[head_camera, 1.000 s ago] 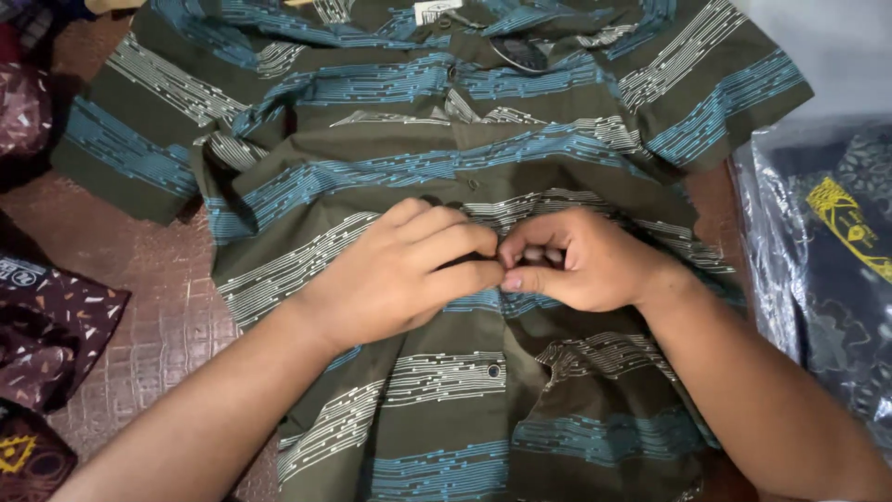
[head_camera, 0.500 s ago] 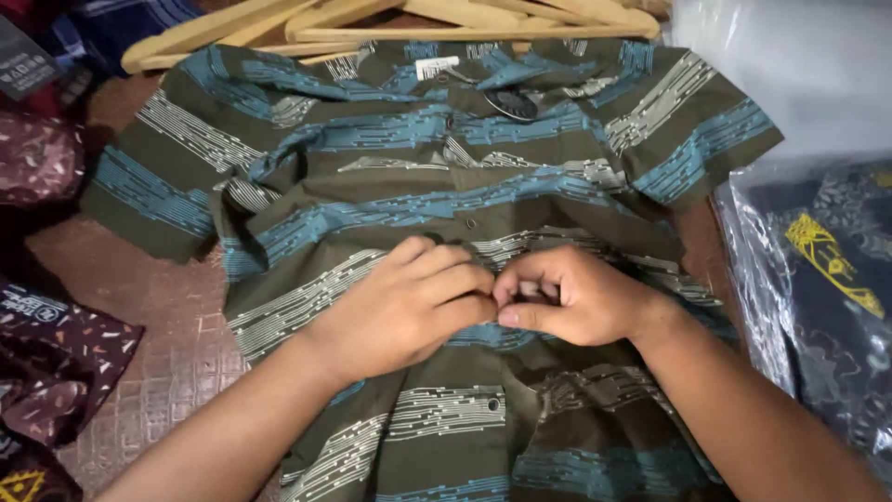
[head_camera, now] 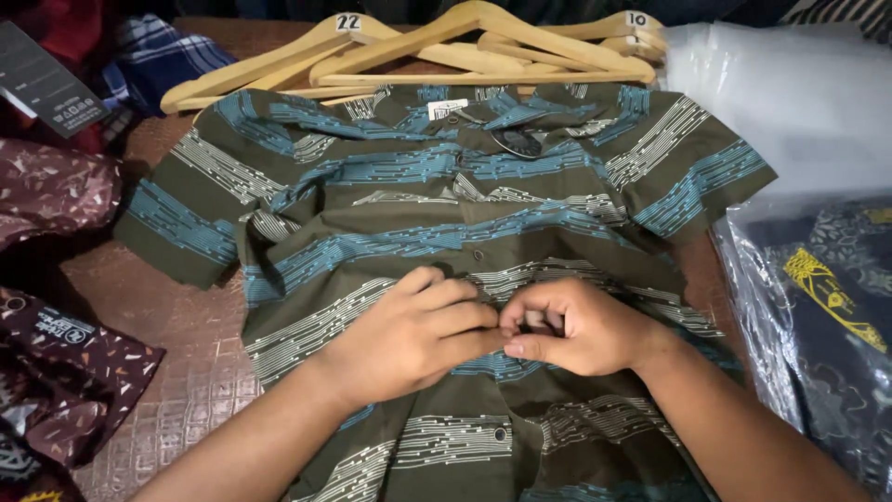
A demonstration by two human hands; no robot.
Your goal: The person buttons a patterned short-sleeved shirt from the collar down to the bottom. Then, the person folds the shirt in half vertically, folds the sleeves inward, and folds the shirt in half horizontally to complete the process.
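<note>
Pinching as before — both hands, the left hand point(head_camera: 409, 339) and the right hand point(head_camera: 576, 327) — hangers point(head_camera: 418, 51) newly visible

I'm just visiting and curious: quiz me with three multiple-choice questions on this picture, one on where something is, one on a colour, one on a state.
1. Where do the wooden hangers lie?
A. beyond the shirt's collar
B. on the person's arms
C. under the plastic bag

2. What colours is the striped shirt?
A. red and yellow
B. olive, teal and white
C. plain black

3. How do the left hand and right hand stand?
A. apart at the sleeves
B. lifted off the shirt
C. fingertips together at the button strip

Answers: 1 A, the hangers sit at the far edge above the collar. 2 B, the olive cloth bears teal and white bands. 3 C, both hands pinch the shirt's middle.
</note>
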